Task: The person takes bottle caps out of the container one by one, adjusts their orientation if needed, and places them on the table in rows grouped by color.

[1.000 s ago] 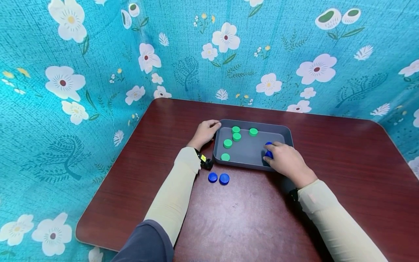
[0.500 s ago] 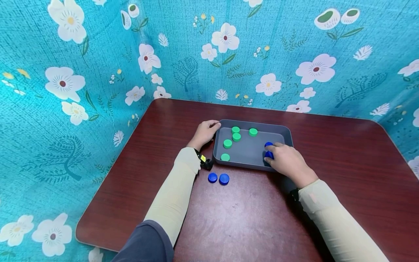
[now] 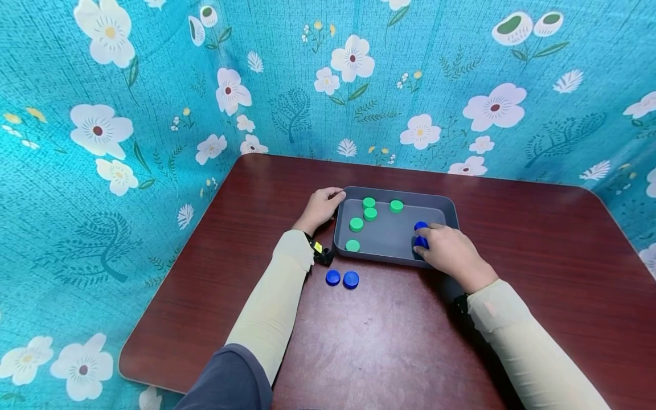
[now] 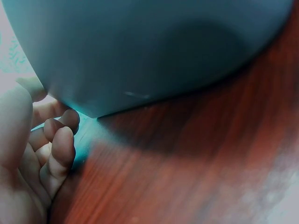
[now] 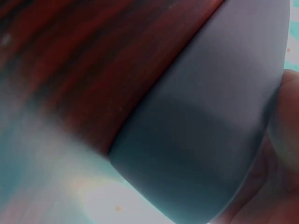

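Note:
A shallow grey tray (image 3: 384, 258) lies on the table in the head view. My left hand (image 3: 319, 209) holds its far left corner, thumb at the rim; in the left wrist view the other fingers (image 4: 63, 149) curl loosely beside the tray's outer wall (image 4: 140, 56). Over the tray's right side, my right hand (image 3: 451, 253) pinches a blue bottle cap (image 3: 421, 242) near the tray floor. Another blue bottle cap (image 3: 421, 226) sits just behind it, partly covered by a finger. The right wrist view shows mostly the tray's wall (image 5: 196, 121), which hides the fingertips.
Several green bottle caps (image 3: 370, 214) lie in the tray's left half and back. Two blue bottle caps (image 3: 351, 279) rest side by side on the table (image 3: 389, 341), in front of the tray. A floral curtain (image 3: 307, 68) hangs along the table's back and left edges.
The right hand's fingertips have shifted very slightly to the right at the blue bottle caps. The left hand, tray and other caps stay where they were.

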### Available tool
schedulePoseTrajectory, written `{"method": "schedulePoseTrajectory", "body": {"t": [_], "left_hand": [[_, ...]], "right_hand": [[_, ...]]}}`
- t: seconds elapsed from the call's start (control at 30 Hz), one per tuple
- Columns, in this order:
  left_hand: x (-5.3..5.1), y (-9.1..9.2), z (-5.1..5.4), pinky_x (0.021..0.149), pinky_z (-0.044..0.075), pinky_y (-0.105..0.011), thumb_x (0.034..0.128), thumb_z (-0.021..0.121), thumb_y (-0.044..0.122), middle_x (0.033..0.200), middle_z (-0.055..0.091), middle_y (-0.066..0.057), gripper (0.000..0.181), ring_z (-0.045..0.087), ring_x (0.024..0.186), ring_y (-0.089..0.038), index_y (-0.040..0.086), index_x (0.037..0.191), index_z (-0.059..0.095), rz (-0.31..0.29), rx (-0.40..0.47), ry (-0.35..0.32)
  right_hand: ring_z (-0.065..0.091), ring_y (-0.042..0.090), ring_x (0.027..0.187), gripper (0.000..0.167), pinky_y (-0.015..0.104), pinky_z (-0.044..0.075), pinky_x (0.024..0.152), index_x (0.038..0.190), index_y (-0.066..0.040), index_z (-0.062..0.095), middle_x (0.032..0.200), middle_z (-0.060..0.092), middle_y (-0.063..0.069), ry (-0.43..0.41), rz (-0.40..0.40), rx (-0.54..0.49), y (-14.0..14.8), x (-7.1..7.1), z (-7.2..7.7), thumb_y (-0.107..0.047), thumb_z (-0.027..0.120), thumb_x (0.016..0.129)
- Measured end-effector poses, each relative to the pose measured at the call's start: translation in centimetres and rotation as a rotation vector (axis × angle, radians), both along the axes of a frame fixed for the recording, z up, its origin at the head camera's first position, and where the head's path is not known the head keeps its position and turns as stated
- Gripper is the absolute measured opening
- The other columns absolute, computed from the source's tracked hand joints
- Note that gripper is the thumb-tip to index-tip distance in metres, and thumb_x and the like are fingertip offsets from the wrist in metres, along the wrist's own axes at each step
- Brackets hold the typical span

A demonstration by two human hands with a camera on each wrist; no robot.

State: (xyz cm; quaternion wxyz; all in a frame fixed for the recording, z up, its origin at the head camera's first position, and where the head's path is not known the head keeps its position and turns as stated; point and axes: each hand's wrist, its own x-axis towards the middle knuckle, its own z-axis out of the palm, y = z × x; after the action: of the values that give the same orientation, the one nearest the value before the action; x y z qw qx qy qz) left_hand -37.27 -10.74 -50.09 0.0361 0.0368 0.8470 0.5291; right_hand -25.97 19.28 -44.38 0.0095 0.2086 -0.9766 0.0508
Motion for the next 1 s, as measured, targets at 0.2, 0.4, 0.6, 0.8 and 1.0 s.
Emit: {"method": "schedulePoseTrajectory", "body": {"t": [0.2,0.4,0.6,0.8,1.0], "left_hand": [[0.06,0.03,0.22,0.061,0.054,-0.034,0.0986,0.055,0.044,0.114,0.065,0.0,0.04,0.063,0.067,-0.02,0.02,0.129,0.065,-0.002,-0.003,0.007],[0.05,-0.02,0.08,0.063,0.054,-0.033,0.0983,0.055,0.045,0.116,0.065,0.0,0.042,0.064,0.069,-0.019,0.021,0.131,0.064,-0.003,0.006,-0.006],[-0.06,-0.03,-0.2,0.062,0.054,-0.033,0.098,0.055,0.047,0.115,0.065,0.001,0.043,0.063,0.068,-0.02,0.022,0.131,0.063,-0.008,0.006,-0.012],[0.01,-0.04,-0.11,0.063,0.054,-0.034,0.098,0.055,0.046,0.115,0.065,0.001,0.042,0.063,0.067,-0.021,0.021,0.131,0.064,-0.006,0.011,-0.013],[0.04,-0.09,0.0,0.064,0.054,-0.034,0.098,0.055,0.046,0.116,0.065,0.0,0.042,0.064,0.069,-0.019,0.02,0.131,0.064,-0.002,0.01,-0.01]], "right_hand": [[0.064,0.035,0.091,0.034,0.055,0.053,0.077,0.114,-0.001,0.07,0.103,0.066,0.02,0.008,0.015,0.004,-0.01,-0.1,0.03,-0.02,0.076,0.086],[0.064,0.035,0.09,0.033,0.055,0.053,0.078,0.113,0.001,0.07,0.103,0.066,0.021,0.002,0.034,-0.001,-0.03,-0.12,0.05,-0.017,0.076,0.086],[0.064,0.038,0.096,0.035,0.056,0.052,0.081,0.115,0.001,0.069,0.109,0.066,0.024,0.001,0.044,0.002,-0.04,0.0,-0.05,-0.016,0.076,0.085],[0.064,0.039,0.098,0.035,0.055,0.052,0.082,0.116,0.001,0.069,0.112,0.065,0.024,0.005,0.05,0.003,-0.09,0.15,0.08,-0.015,0.076,0.086],[0.064,0.038,0.098,0.036,0.055,0.052,0.082,0.117,0.001,0.069,0.113,0.065,0.023,0.008,0.042,-0.003,-0.06,0.09,-0.03,-0.015,0.076,0.086]]}}
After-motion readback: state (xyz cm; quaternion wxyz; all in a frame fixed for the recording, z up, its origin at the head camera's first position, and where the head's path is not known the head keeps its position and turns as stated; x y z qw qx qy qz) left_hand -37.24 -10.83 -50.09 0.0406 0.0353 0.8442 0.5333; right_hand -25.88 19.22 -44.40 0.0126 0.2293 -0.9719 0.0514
